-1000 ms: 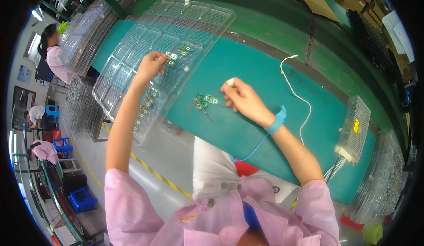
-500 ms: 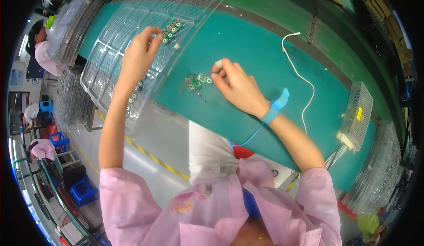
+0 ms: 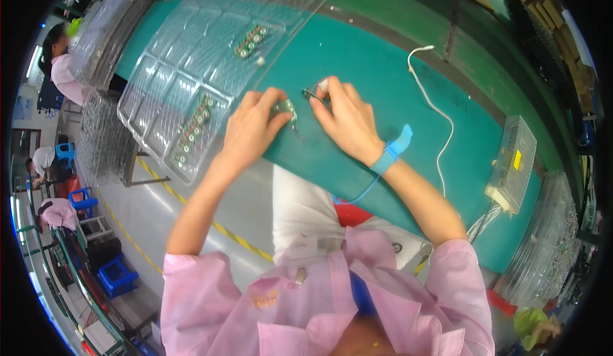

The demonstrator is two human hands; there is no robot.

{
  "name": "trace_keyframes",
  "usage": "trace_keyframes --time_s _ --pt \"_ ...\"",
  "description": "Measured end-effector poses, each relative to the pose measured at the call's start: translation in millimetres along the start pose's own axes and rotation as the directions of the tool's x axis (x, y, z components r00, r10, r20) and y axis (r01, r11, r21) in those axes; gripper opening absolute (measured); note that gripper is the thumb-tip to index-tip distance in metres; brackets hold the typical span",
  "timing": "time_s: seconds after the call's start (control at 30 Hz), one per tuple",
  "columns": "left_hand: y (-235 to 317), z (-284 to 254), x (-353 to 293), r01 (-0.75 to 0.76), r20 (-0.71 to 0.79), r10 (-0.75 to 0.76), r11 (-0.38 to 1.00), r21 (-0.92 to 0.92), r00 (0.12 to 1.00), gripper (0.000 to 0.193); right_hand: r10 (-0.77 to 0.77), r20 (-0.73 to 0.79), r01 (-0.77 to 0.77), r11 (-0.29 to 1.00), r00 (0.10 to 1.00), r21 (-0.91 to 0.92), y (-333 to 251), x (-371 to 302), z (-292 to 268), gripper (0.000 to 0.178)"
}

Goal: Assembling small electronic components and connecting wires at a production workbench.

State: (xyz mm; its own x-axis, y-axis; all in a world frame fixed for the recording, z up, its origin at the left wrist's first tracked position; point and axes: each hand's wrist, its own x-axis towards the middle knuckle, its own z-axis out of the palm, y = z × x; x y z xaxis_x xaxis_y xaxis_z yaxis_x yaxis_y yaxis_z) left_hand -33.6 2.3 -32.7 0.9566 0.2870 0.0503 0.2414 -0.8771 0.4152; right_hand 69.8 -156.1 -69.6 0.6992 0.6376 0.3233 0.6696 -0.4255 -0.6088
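Note:
My left hand (image 3: 252, 126) is closed at the fingertips on a small green circuit board (image 3: 289, 108), with a thin dark lead hanging below it. Close by on the right, my right hand (image 3: 348, 123) pinches another small, dark-looking board (image 3: 308, 93) between thumb and forefinger. A pale cover sits on one of its fingertips, and a blue wrist strap (image 3: 389, 157) with a cord circles that wrist. To the left lies a clear plastic tray (image 3: 153, 68) with compartments. One row of green boards with round pale parts (image 3: 251, 41) sits in its far right part, another row (image 3: 195, 126) nearer me.
A white cable (image 3: 440, 113) curves across the green mat (image 3: 377, 68). On the right stand a perforated metal box (image 3: 514, 158) with wires and a stack of clear trays (image 3: 543, 234). More stacked trays (image 3: 105, 139) stand at the left. Co-workers in pink (image 3: 67, 78) are farther left.
My left hand has moved from the tray's far boards, right and nearer, onto the boards on the mat. My right hand has lifted a small board slightly away from the other.

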Motion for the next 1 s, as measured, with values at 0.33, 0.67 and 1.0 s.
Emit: trace_keyframes --time_s 0.33,0.67,1.0 --pt "3.6 -1.0 13.9 -0.102 -0.033 0.098 0.904 -0.416 0.995 0.025 0.224 0.461 -0.511 0.286 0.858 0.811 13.5 16.8 -15.8 0.019" --pt "14.8 1.3 19.9 -0.263 -0.220 0.183 0.863 -0.431 0.958 0.024 -0.016 0.642 -0.642 -0.047 0.767 0.766 12.9 20.8 -29.8 0.018" --pt "23.5 -17.7 19.4 0.364 0.354 -0.093 0.338 -0.868 0.931 0.018 0.094 0.339 -0.342 0.473 0.936 0.812 -12.4 8.0 -22.0 0.018"
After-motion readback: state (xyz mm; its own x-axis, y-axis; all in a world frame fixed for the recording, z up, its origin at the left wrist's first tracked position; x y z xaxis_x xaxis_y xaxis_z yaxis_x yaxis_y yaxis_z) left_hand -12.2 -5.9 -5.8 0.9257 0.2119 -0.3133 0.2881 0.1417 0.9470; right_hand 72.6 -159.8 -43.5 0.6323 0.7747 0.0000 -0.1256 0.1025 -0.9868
